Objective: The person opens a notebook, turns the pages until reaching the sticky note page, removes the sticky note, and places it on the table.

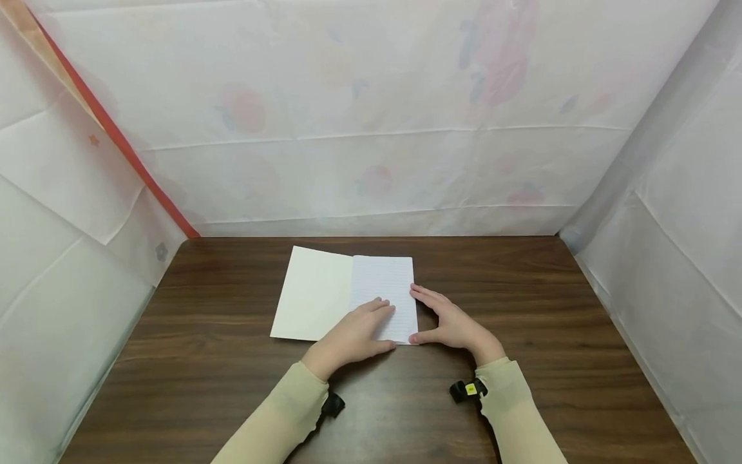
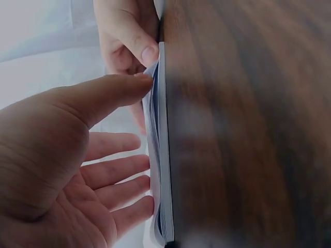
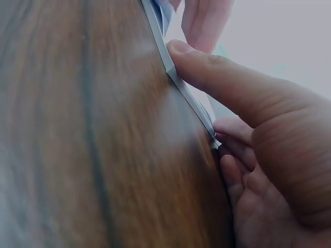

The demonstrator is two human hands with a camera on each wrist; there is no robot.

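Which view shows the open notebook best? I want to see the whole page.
The head view: the whole notebook lies open on the table, both hands at its right page. Both wrist views show only its page edges, close and blurred.

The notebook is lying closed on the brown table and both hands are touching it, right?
Not quite. The notebook lies open, not closed: the head view shows a blank left page and a lined right page. The rest holds: it lies on the brown table, the left hand and right hand touching it.

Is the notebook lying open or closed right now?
Open: the notebook lies flat, inside cover left, lined page right, with the left hand on it.
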